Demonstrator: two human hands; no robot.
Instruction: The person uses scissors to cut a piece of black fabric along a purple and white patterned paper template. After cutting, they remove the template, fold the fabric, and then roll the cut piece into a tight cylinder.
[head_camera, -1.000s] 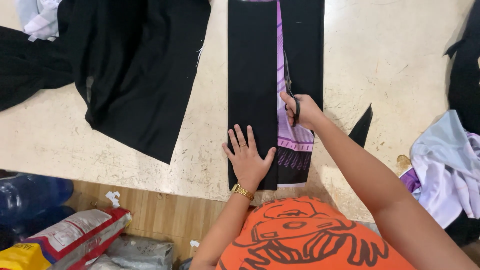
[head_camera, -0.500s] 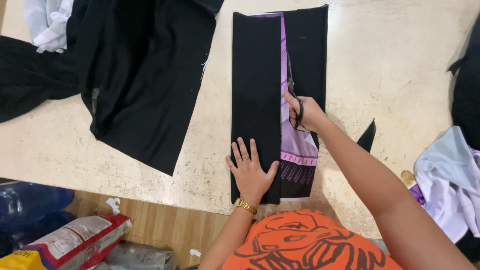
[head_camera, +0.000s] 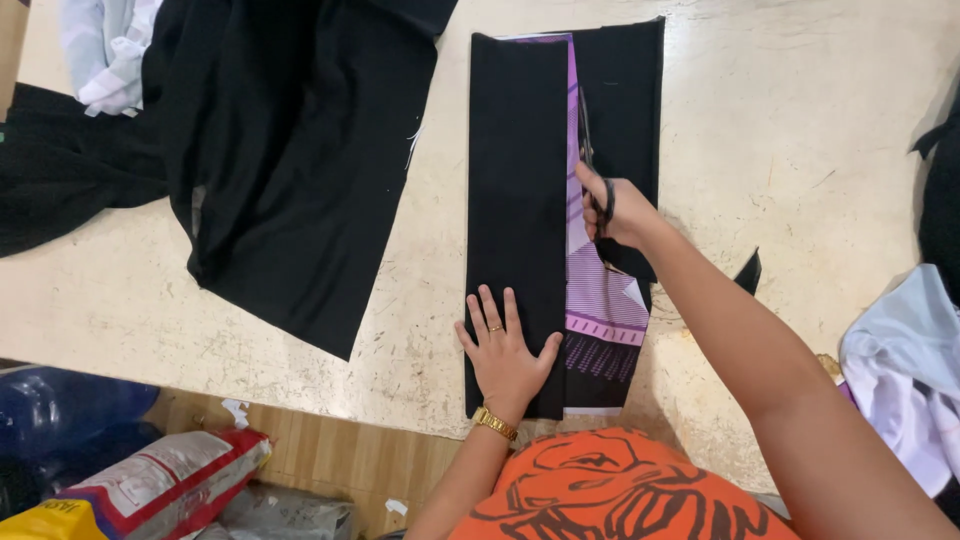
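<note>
Head view: the left hand (head_camera: 505, 352) lay flat, fingers spread, on the folded black cloth (head_camera: 520, 200) mid-table. The right hand (head_camera: 618, 208) gripped scissors (head_camera: 590, 165), blades mostly hidden against dark fabric beside the purple strip (head_camera: 590, 290).

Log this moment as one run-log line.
left hand: flat on black fabric | right hand: holds scissors, cutting along purple strip | surface: table
</note>
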